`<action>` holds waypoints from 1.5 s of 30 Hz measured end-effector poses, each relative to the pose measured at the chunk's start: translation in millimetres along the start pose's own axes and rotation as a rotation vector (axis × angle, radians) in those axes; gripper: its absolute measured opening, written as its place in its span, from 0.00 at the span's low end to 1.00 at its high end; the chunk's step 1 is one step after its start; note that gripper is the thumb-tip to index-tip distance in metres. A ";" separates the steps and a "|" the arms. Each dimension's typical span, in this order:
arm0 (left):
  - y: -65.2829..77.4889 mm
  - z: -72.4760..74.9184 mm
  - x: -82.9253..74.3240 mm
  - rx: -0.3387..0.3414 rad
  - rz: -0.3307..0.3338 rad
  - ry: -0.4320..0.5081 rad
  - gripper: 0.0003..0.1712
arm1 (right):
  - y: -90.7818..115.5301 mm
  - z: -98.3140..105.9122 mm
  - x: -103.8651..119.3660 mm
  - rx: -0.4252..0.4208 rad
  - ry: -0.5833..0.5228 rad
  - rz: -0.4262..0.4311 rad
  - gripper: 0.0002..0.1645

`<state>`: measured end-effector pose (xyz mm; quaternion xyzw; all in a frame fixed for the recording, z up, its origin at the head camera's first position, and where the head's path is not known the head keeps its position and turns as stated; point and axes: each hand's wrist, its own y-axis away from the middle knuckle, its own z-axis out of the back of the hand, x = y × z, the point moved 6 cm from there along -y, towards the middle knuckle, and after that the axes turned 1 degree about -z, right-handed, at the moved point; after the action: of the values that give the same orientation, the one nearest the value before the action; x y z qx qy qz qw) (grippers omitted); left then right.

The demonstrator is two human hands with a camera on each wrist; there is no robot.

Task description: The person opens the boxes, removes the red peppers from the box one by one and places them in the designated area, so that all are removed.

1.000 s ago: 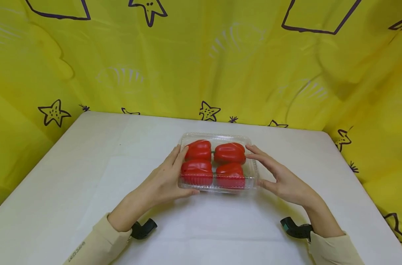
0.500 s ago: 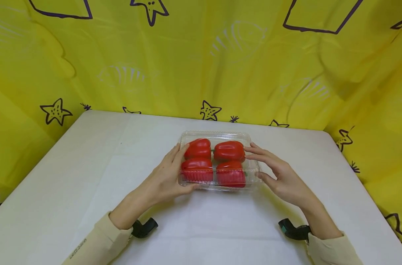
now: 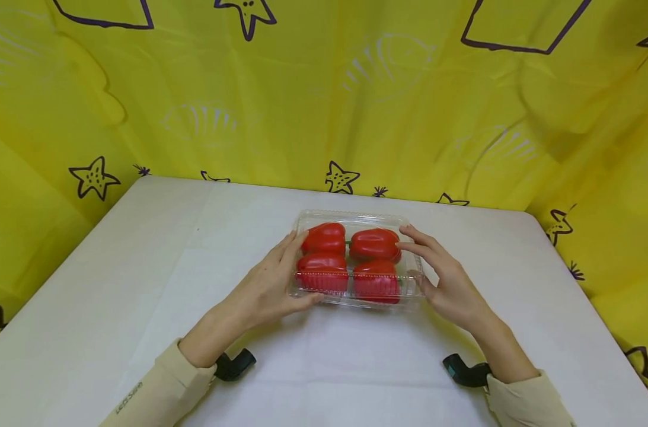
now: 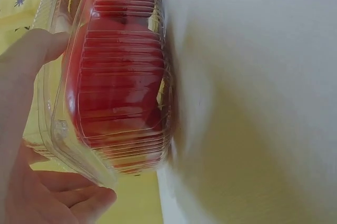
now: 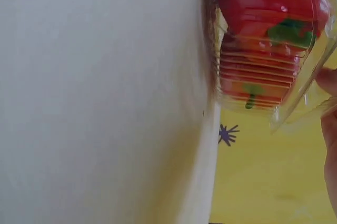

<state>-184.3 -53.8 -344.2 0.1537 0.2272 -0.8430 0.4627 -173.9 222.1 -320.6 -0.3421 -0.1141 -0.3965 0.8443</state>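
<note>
A clear plastic clamshell box [image 3: 350,215] stands on the white table, several red bell peppers [image 3: 375,244] inside it in two rows. My left hand [image 3: 262,290] grips its left end, thumb along the front and fingers round the side and back. At the right end my right hand [image 3: 452,284] holds the rim, with the thumb at the near side and fingertips over the top edge. Ribbed side walls [image 4: 121,66] show in the left wrist view, the box's flange under the thumb. Green pepper stems [image 5: 289,33] appear through the plastic in the right wrist view.
White cloth covers the table [image 3: 195,249] around the box. A yellow curtain [image 3: 281,107] with drawn stars and fish hangs behind the far edge and down both sides. Black wrist devices [image 3: 235,364] sit at both cuffs.
My right hand has come slightly left and its thumb has moved up from the near right corner onto the box's right rim. The left hand keeps its grip.
</note>
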 end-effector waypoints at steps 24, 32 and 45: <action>4.8 -13.7 18.5 0.146 0.231 0.204 0.70 | 0.0 0.5 -3.7 -0.038 -0.186 -0.017 0.37; 8.1 -15.6 13.4 0.197 0.203 0.305 0.65 | 1.2 -0.8 -6.1 -0.010 -0.202 -0.066 0.36; 7.3 -16.5 10.0 0.223 0.177 0.284 0.50 | 2.1 0.6 -8.0 -0.008 -0.225 -0.109 0.35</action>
<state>-182.6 -55.6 -364.7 0.3409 0.1810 -0.7887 0.4784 -177.5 228.1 -324.9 -0.3812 -0.2251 -0.4014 0.8018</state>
